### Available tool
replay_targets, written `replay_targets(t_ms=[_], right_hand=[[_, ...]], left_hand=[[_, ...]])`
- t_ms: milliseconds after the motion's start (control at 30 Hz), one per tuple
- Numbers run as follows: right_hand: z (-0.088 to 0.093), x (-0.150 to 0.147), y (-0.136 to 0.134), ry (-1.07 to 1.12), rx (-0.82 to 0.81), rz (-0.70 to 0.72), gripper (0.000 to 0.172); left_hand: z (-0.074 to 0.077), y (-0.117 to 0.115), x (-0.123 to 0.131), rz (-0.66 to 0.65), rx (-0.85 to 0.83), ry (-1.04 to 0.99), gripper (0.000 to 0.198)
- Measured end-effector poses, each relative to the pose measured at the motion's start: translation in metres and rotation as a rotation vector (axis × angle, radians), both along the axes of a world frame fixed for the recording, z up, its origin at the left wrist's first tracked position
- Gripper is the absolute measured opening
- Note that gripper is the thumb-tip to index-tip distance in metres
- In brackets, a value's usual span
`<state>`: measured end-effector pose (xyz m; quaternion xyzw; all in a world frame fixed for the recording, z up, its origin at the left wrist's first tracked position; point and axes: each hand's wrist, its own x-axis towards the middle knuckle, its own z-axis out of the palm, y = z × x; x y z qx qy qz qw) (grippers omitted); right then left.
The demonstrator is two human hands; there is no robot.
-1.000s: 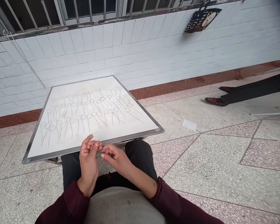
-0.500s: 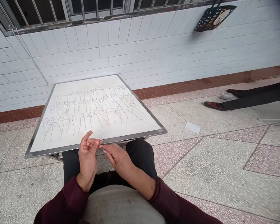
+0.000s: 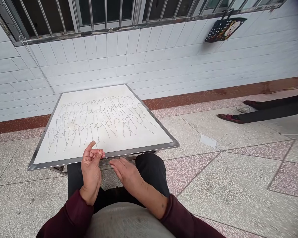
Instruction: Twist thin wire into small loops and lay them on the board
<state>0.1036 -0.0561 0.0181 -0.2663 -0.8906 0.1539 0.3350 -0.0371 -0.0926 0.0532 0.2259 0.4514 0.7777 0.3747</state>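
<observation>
I sit at a white board (image 3: 149,138) with a metal frame; several thin wire loops (image 3: 96,117) with long tails lie on it in rows. My left hand (image 3: 91,170) pinches a thin wire loop (image 3: 101,145) between thumb and fingers, just above the board's near edge. My right hand (image 3: 125,172) is beside it, fingers on the wire's tail end near the left fingertips. Both hands hover over my lap, in dark red sleeves.
A white tiled wall (image 3: 149,59) with a barred window runs behind the board. A spotted bag (image 3: 224,28) hangs on the wall at upper right. Another person's legs and shoes (image 3: 238,117) stretch over the floor at right. A paper scrap (image 3: 207,141) lies on the tiles.
My right hand has slid down and away along the wire's tail. The left hand keeps pinching the loop. The camera has tilted slightly up.
</observation>
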Motion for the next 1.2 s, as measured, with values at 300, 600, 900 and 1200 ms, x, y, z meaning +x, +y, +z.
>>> replay_targets(t_ms=[300, 600, 900, 1200], right_hand=[[-0.004, 0.010, -0.006, -0.015, -0.157, 0.028, 0.027], [0.000, 0.028, 0.005, 0.171, -0.405, -0.058, 0.016], [-0.002, 0.036, 0.008, 0.132, -0.523, -0.026, 0.020], [-0.005, 0.084, 0.017, 0.149, -0.643, -0.149, 0.031]], left_hand=[[0.017, 0.006, -0.025, 0.111, 0.044, -0.007, 0.049], [0.008, 0.010, 0.000, 0.007, -0.023, 0.062, 0.045], [0.006, 0.038, 0.023, -0.027, -0.037, 0.013, 0.049], [0.015, 0.069, 0.038, -0.129, -0.020, -0.030, 0.050]])
